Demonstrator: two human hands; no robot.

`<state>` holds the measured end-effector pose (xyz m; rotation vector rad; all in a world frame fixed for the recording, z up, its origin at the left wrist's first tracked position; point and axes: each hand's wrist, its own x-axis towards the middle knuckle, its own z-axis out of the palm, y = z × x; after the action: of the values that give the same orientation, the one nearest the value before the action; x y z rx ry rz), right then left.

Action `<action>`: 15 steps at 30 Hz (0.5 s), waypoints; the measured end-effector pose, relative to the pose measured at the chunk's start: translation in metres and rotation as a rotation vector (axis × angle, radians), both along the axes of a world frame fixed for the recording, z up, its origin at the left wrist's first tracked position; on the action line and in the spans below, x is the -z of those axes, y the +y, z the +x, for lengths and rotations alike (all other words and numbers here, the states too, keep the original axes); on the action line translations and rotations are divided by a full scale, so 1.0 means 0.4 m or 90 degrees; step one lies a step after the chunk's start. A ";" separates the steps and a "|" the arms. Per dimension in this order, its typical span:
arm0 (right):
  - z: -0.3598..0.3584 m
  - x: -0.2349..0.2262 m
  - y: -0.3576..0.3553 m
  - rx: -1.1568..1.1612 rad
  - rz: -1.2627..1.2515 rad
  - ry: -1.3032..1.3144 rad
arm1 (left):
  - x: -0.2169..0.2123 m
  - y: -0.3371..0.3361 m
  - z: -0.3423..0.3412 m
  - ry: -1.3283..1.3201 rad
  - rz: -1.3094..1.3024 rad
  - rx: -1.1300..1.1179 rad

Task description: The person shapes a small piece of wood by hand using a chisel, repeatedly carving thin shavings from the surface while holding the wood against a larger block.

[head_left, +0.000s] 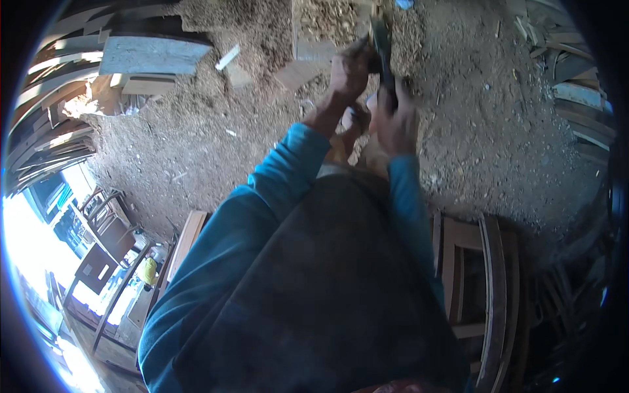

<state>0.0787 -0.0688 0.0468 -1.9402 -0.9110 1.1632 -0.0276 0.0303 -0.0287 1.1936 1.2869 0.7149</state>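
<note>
My right hand (398, 121) is closed around the dark handle of a long, narrow tool (383, 49) pointing away from me. The tool's far end is blurred, so its exact kind is unclear. To its left, my left hand (349, 73) is bent with its fingers curled beside the tool. A dark shape lies at those fingers, and I cannot make out what they grip. Beyond both hands, a wooden board (314, 50) on the ground carries a heap of wood shavings (327, 18). My bare feet (354, 121) show just below the hands.
A pale plank (154, 55) lies at the far left, near stacked wood strips (56, 147). More timber (580, 98) is piled at the right. Wooden chair frames (105, 255) stand at the lower left, and curved wooden frames (491, 281) at the lower right. Shavings litter the dirt floor.
</note>
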 end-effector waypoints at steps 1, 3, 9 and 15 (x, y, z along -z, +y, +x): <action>-0.002 0.015 0.006 -0.008 0.007 -0.040 | 0.063 -0.005 0.001 -0.207 -0.032 -0.063; 0.034 0.047 0.028 0.004 0.039 -0.133 | -0.013 -0.007 0.034 -0.265 -0.152 -0.077; 0.012 -0.034 -0.078 -0.074 0.047 -0.131 | -0.023 -0.007 0.020 -0.186 -0.100 -0.080; 0.021 -0.060 -0.042 -0.091 -0.007 -0.186 | -0.010 -0.016 0.030 -0.030 -0.027 -0.021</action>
<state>0.0869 -0.0856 0.0708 -2.1179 -1.2151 0.9781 -0.0155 0.0239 -0.0248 1.1167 1.2801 0.7320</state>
